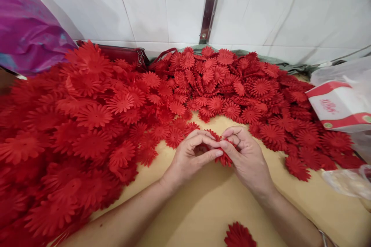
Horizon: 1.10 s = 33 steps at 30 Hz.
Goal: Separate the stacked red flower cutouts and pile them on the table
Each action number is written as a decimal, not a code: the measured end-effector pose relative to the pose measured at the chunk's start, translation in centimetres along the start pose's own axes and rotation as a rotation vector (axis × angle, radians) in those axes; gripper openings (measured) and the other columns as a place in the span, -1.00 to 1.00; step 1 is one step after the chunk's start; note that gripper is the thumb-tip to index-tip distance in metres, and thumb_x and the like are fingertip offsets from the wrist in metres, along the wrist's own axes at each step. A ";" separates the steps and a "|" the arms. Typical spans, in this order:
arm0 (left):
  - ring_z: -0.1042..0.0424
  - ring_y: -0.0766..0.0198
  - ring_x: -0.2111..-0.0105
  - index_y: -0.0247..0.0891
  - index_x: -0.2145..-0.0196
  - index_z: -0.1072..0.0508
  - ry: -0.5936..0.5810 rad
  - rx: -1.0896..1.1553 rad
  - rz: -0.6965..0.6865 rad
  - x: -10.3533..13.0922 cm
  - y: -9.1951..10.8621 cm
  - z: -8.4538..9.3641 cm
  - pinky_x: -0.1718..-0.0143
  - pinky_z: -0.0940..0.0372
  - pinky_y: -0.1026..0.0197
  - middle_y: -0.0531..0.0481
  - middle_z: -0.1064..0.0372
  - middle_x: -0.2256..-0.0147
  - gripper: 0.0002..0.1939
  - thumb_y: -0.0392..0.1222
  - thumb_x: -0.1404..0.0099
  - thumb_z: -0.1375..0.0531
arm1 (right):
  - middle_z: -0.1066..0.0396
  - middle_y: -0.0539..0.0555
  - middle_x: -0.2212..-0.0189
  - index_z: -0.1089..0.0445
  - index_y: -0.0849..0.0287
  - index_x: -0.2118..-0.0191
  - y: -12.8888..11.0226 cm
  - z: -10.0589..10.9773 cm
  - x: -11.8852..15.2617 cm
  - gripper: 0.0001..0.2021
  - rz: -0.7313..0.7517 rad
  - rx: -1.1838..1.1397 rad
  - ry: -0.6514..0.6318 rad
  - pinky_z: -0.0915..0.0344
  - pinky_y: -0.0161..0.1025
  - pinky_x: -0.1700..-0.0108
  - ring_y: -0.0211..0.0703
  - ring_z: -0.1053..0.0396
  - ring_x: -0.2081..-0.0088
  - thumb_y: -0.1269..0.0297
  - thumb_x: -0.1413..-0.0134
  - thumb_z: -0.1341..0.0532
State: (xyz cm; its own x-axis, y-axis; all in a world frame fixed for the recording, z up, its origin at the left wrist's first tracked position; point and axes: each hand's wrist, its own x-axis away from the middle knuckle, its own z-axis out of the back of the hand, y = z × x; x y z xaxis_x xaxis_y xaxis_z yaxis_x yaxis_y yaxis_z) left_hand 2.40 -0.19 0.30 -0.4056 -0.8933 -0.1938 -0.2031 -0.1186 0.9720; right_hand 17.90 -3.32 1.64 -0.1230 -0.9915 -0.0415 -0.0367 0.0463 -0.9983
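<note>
Near the middle of the table, my left hand (196, 154) pinches the left side of a red flower piece (225, 159) between thumb and fingers. My right hand (246, 156), with a ring on one finger, pinches the same piece from the right. The fingertips of both hands nearly meet and cover much of the flower. Whether it is one layer or several is hidden. A single red flower (240, 235) lies on the table below my hands, at the bottom edge of the view.
Large loose red flowers (94, 115) are heaped on the left. Smaller stacked red flowers (261, 87) lie behind and to the right. A red-and-white box (333, 106) in clear plastic stands at the right. Behind are a dark red bag (118, 54) and a tiled wall.
</note>
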 end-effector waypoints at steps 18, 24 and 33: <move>-0.35 0.42 0.31 -0.23 0.21 -0.44 0.340 0.299 0.049 -0.5 -0.7 0.4 0.20 -0.28 0.37 0.07 -0.38 0.28 -0.74 -0.14 -0.22 -0.40 | -0.42 -0.08 0.40 -0.40 0.04 0.14 0.8 1.5 -0.8 -0.79 0.110 0.092 0.147 -0.28 -0.40 0.35 -0.33 -0.32 0.40 0.10 -0.19 -0.33; -0.39 0.44 0.25 -0.19 0.13 -0.42 0.374 0.395 0.066 -0.7 -0.8 0.4 0.12 -0.32 0.37 0.08 -0.42 0.22 -0.62 -0.19 -0.15 -0.44 | -0.54 -0.02 0.25 -0.41 0.04 0.10 0.1 1.3 -0.8 -0.80 0.109 0.099 0.088 -0.40 -0.35 0.09 -0.29 -0.49 0.19 0.22 -0.18 -0.34; -0.42 0.44 0.23 -0.13 0.01 -0.37 0.391 0.401 0.099 -0.6 -0.9 0.4 0.09 -0.32 0.33 0.08 -0.43 0.16 -0.49 -0.21 -0.13 -0.45 | -0.50 -0.03 0.32 -0.38 0.06 0.14 -0.1 1.1 -0.6 -0.78 0.173 0.168 0.185 -0.41 -0.33 0.20 -0.28 -0.46 0.28 0.26 -0.12 -0.37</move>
State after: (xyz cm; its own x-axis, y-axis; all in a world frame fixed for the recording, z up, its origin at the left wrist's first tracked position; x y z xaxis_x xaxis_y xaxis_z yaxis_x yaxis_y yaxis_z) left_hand 2.48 0.64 -0.47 -0.0952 -0.9949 0.0341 -0.5346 0.0800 0.8413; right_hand 19.09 -2.87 1.67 -0.2926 -0.9308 -0.2190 0.1634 0.1770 -0.9706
